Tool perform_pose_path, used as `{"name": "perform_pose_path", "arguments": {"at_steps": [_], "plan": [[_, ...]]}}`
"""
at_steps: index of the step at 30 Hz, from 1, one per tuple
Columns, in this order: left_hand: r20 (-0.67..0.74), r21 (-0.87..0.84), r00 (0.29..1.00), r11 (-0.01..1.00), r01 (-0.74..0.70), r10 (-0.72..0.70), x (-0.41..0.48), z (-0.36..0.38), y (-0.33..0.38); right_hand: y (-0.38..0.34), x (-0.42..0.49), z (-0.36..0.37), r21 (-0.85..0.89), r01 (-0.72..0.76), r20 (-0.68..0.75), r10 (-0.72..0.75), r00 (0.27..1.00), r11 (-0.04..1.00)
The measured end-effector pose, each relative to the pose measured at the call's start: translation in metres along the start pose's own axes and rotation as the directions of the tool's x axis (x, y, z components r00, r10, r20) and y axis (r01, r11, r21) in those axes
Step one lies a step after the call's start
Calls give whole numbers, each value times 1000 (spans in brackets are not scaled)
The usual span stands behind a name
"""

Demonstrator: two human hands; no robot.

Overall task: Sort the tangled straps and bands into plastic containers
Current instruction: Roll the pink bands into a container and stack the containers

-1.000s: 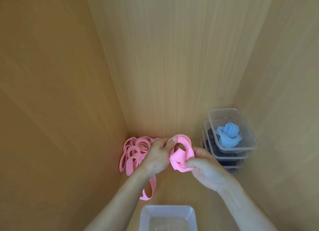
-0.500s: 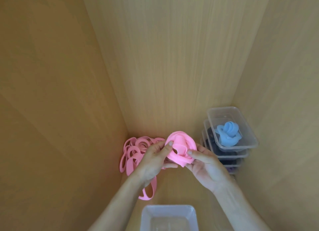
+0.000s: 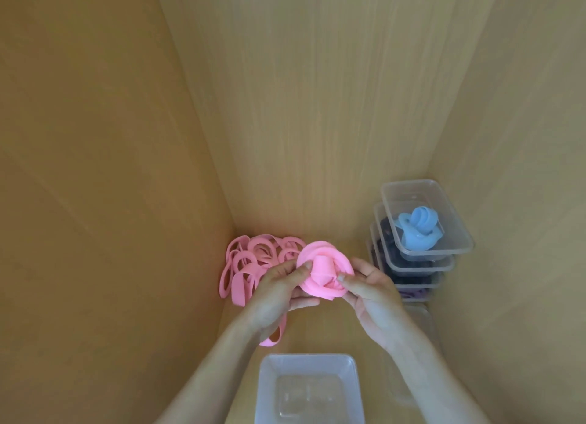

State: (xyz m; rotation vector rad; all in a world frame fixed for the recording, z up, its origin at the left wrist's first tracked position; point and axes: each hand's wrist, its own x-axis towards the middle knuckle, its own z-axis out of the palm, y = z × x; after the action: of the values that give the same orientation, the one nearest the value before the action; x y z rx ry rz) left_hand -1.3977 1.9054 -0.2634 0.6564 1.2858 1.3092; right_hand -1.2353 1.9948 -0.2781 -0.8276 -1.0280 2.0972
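Wooden walls (image 3: 317, 106) all round—left hand (image 3: 276, 292) and right hand (image 3: 369, 292) pinch a rolled pink band (image 3: 323, 274), needing firm grip (it may spring open) down to the tub (image 3: 309, 361).

Head view: I look forward and steeply down into a wooden enclosure (image 3: 317, 106).
Nearness: close; my left hand (image 3: 276, 293) and right hand (image 3: 371, 300) sit low in frame.

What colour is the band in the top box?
The rolled rubber band is light blue; head view shows it best.
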Motion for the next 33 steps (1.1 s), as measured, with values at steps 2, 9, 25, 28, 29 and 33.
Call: {"name": "perform_pose_path", "arguments": {"at_steps": [2,9,25,28,29,33], "plan": [[-30,47,1000,999,1,0,0,-2,-5,5,-4,-2,-75,24,-39,-27,999,997],[-115,367,982,925,-95,146,-15,4,-19,25,-19,-4,-258,23,-200,-77,977,966],[-97,762,936,631,-148,337,-62,-10,-77,77,-46,-22,-530,-70,-282,-98,955,845],[-110,683,945,714,-154,309,-68,-14,-83,82,-53,-19,-656,-29,-236,-168,957,754],[-106,667,945,727,-163,309,-70,-16,-85,84,-56,-17,-690,-24,-221,-179,959,723],[-76,636,939,741,-214,336,-78,-24,-89,88,-64,-9,-804,-36,-203,-217,955,594]]}}
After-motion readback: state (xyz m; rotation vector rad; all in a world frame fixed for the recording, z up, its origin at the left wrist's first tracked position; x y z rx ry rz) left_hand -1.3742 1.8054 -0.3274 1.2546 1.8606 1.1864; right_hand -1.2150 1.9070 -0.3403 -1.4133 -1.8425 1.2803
